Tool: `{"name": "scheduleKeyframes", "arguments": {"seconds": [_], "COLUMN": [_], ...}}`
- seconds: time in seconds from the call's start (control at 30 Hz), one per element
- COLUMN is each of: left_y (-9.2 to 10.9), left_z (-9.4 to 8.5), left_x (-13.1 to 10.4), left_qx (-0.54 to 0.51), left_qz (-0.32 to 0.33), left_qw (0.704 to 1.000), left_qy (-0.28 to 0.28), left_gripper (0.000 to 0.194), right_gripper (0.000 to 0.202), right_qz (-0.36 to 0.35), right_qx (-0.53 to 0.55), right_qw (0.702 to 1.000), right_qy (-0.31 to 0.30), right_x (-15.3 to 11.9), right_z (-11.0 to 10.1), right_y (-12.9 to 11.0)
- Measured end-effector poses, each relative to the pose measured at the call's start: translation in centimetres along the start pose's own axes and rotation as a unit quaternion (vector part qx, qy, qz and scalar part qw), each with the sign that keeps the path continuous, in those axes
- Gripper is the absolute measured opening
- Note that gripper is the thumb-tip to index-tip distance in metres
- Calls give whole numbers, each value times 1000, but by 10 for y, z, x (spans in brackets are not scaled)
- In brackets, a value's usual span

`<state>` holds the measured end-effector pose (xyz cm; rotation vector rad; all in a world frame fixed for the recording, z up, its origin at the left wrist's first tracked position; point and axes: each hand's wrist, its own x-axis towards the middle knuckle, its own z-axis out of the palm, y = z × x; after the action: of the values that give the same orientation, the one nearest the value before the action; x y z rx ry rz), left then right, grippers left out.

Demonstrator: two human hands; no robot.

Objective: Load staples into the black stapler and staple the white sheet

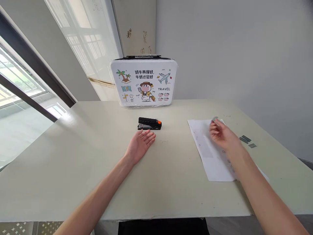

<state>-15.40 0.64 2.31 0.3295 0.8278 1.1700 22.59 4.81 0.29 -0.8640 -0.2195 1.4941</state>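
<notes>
A black stapler (149, 124) with an orange button lies at the middle of the table. Just in front of it, my left hand (140, 145) rests palm up, fingers stretched out and holding nothing. White paper sheets (207, 163) lie to the right. Over their far part is my right hand (221, 133), fingers closed on a small grey metallic piece (215, 118) that looks like a strip of staples. More grey staple strips (245, 139) lie on the table, right of the paper.
The pale table (171, 192) has its near edge at the bottom of the view. A white case (146, 81) with cartoon prints stands upright behind the stapler. Walls rise behind the table, and a window (22, 78) is at the left.
</notes>
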Motion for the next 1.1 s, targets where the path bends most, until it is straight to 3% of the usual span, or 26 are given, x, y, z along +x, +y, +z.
{"name": "scheduleKeyframes", "arguments": {"seconds": [0.07,0.17,0.27,0.33,0.43,0.53,0.63,0.8,0.93,0.97,1.1], "left_y": [0,0,1,1,2,2,1,1,0,0,0], "left_z": [1,2,2,2,2,2,2,0,0,0,2], "left_x": [0,1,1,2,2,2,1,2,3,2,1], "left_qx": [12,25,28,29,29,32,43,54,53,53,55], "left_qz": [4,10,10,9,8,7,8,4,3,4,2], "left_qw": [1000,999,999,999,999,999,998,997,997,997,997], "left_qy": [-8,-21,-29,-32,-35,-39,-50,-60,-61,-62,-59], "left_gripper": [16,14,14,14,15,13,10,8,7,7,6], "right_gripper": [8,11,16,19,13,7,17,28,41,43,43], "right_qz": [12,32,47,34,-10,-51,-81,-107,-182,-194,-200], "right_qx": [107,255,339,335,236,64,-126,-351,-559,-583,-579], "right_qw": [994,966,939,941,970,996,989,927,799,779,780], "right_qy": [20,38,40,44,50,32,-12,-80,-124,-127,-125], "right_x": [1,-4,-8,-8,-4,-4,-13,-36,-44,-44,-45], "right_z": [-20,-41,-48,-45,-30,-10,9,23,24,24,23], "right_y": [-22,-40,-44,-40,-26,-2,27,60,65,65,64]}}
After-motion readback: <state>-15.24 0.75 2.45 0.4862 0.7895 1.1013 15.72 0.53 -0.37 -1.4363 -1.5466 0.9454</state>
